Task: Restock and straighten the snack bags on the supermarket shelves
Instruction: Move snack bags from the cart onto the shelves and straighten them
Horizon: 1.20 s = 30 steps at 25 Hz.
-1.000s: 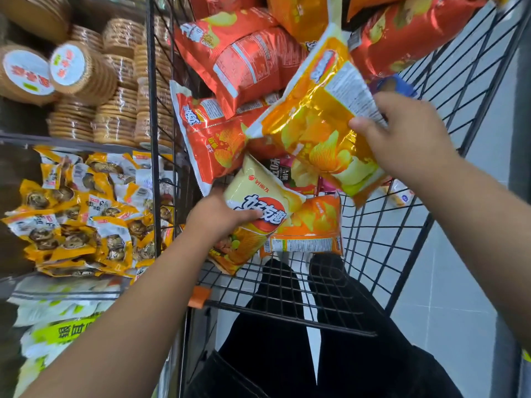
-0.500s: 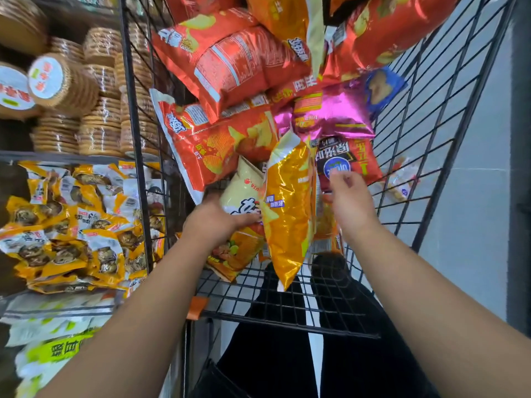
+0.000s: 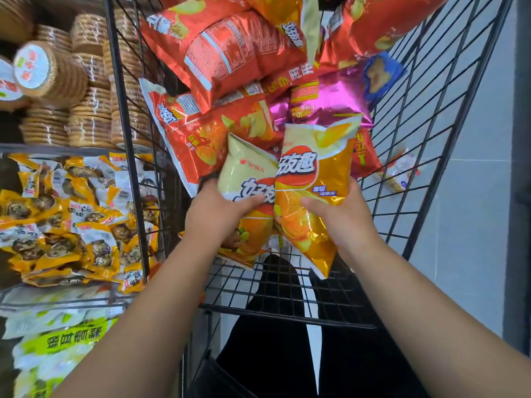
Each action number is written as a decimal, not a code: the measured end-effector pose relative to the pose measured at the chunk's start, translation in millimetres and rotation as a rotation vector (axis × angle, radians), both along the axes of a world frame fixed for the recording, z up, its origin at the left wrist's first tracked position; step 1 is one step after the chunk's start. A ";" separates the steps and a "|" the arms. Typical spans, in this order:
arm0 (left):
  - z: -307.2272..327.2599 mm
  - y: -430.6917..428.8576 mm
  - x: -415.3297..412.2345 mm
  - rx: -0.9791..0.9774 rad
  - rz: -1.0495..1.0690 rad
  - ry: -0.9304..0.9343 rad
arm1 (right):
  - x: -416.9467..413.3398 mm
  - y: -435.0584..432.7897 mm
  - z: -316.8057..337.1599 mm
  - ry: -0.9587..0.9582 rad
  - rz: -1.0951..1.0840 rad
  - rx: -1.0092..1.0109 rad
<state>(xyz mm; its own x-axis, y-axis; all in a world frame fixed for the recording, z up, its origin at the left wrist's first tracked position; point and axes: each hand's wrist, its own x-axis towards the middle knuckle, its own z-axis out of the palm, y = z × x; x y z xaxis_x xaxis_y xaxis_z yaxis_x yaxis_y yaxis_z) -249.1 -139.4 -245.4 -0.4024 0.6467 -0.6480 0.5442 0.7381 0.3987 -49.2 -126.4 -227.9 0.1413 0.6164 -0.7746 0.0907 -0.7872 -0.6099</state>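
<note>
- Holding one chip bag in each hand, the person stands over a wire rack [image 3: 287, 308], legs showing dark through its mesh.
- The left hand [image 3: 218, 214] has its grip closed on the lower half of a pale bag [image 3: 244, 173], thumb across the front.
- The right hand [image 3: 342, 216] has its grip closed round the middle of a gold bag [image 3: 313, 179], thumb on the front, fingers hidden behind.
- Both bags are above the rack's near, bare mesh, side by side with edges touching or overlapping; I cannot tell which.
- Each bag's long axis runs near to far, top seal away from the person; the pale bag leans left at the top, the gold bag's lower corner hangs toward the mesh.
- The step looks like pairing two matching bags, fronts up, before setting them down.
- The next move likely calls for squaring the bags to each other and laying them in a free spot, without crushing them.
- Beyond lie red bags [image 3: 218, 139] in a loose heap, with a magenta bag [image 3: 330, 101] to their right.
- Left, past the rack's side, shelves hold yellow packets [image 3: 63, 225] and stacked biscuits [image 3: 89, 116].
</note>
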 end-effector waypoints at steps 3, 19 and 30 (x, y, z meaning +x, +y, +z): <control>5.1 -1.8 4.4 0.002 0.157 -0.166 | 24.1 6.4 17.2 0.013 0.007 0.020; 166.5 -3.5 30.8 0.154 0.230 -0.683 | 143.7 -28.7 175.6 0.331 -0.107 0.151; 265.7 -22.6 207.1 0.269 -0.082 -0.855 | 316.6 -106.7 257.2 0.387 -0.310 0.253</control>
